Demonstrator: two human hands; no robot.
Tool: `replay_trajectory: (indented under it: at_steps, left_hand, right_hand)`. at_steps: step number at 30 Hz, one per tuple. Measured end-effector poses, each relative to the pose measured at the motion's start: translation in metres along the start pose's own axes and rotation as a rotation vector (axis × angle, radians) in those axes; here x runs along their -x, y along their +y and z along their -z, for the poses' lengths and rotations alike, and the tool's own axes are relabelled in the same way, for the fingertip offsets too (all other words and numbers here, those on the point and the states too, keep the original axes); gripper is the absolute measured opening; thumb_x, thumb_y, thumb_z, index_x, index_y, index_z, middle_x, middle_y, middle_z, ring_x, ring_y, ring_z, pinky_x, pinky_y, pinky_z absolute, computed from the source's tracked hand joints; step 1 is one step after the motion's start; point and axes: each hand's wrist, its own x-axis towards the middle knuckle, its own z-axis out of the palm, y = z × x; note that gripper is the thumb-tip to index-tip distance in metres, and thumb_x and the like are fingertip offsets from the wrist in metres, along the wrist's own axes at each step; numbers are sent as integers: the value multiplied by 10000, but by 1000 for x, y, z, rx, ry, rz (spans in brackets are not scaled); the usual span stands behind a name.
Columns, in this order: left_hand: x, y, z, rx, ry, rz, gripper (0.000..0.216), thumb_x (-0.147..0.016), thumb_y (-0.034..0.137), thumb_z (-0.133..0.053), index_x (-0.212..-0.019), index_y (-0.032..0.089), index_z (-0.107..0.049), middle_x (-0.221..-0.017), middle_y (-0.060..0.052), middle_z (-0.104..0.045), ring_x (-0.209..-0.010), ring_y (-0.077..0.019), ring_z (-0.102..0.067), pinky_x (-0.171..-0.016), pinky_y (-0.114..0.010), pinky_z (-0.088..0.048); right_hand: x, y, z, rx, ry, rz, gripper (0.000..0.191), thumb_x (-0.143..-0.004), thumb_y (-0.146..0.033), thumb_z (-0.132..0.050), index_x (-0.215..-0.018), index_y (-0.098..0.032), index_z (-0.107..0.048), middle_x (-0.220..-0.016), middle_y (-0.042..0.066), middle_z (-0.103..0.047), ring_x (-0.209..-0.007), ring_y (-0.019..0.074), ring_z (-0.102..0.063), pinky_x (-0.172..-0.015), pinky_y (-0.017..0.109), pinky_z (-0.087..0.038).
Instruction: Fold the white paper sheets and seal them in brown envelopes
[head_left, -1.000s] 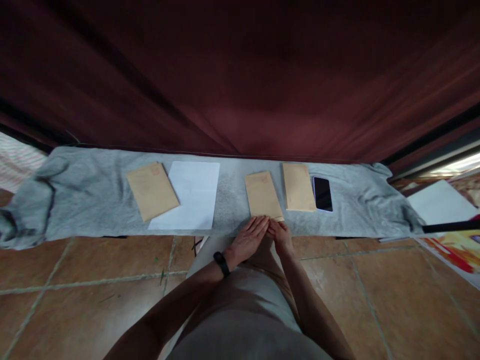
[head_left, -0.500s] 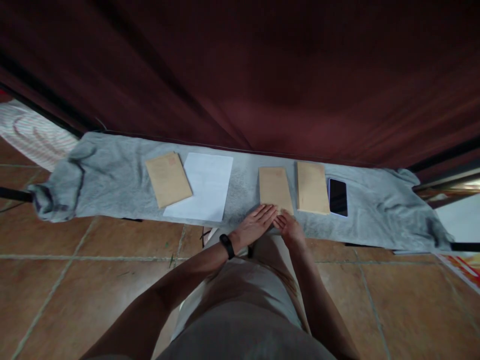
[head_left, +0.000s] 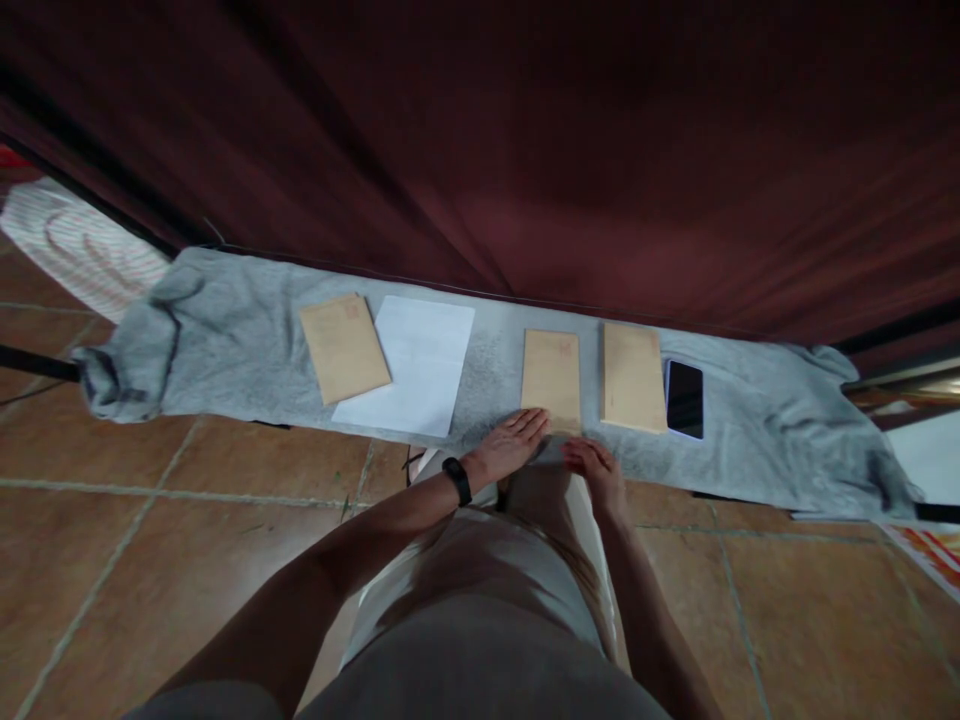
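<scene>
A brown paper envelope [head_left: 551, 370] lies upright on the grey cloth in front of me. My left hand [head_left: 517, 440] rests flat at its lower left corner, fingers stretched out together and a black band on the wrist. Just below the lower right corner is my right hand [head_left: 598, 472], its fingers loosely bent and apart from the envelope, with nothing visible in them. To the right lies a thicker stack of brown envelopes [head_left: 632, 378]. More brown envelopes [head_left: 345, 350] lie at the left, overlapping a white sheet of paper [head_left: 424, 365].
A phone [head_left: 685, 400] with a dark screen lies right of the stack. Rumpled grey cloth [head_left: 232, 340] covers the narrow bench. Behind it hangs a dark red curtain [head_left: 480, 150]. Below are brown floor tiles [head_left: 97, 560]; a striped cloth [head_left: 82, 240] shows at far left.
My right hand has drawn off the envelope's lower edge, down and to the right. My left hand stays on the lower left corner. The whole view has shifted slightly.
</scene>
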Motion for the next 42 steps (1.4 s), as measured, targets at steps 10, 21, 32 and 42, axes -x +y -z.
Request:
replay_trajectory:
  at_steps: [10, 21, 32, 42]
  left_hand:
    - [2, 11, 2, -126, 14, 19, 506, -996, 109, -383, -1488, 20, -460, -1576, -189, -448, -1498, -245, -379, -1249, -386, -310]
    - [20, 3, 1, -87, 5, -3, 575, -936, 71, -407, -1509, 91, -453, -1591, -169, -435, -1503, -233, -373, -1237, -425, -324]
    - [43, -7, 8, -43, 21, 103, 605, -890, 12, -365, -1472, 99, -505, -1528, -170, -522, -1454, -237, -454, -1199, -417, -380]
    - [-1, -3, 2, 597, 335, 593, 426, -897, 174, -533, -1318, 151, -601, -1159, -127, -721, -1070, -241, -680, -973, -417, -547]
  right_hand:
    - [14, 11, -30, 924, -95, 758, 498, -1074, -319, -319, -1516, -140, -461, -1543, 151, -507, -1463, 248, -428, -1234, 521, -291]
    - [13, 14, -16, 956, -66, 728, 503, -1082, -318, -338, -1566, -196, -393, -1600, 120, -435, -1505, 233, -368, -1255, 506, -230]
    - [15, 18, -8, 904, -8, 657, 520, -1066, -332, -394, -1571, -210, -391, -1614, 106, -409, -1513, 248, -357, -1257, 504, -244]
    - [15, 15, -15, 1033, 86, 736, 511, -1045, -231, -420, -1549, -153, -416, -1574, 149, -464, -1466, 260, -435, -1234, 521, -312]
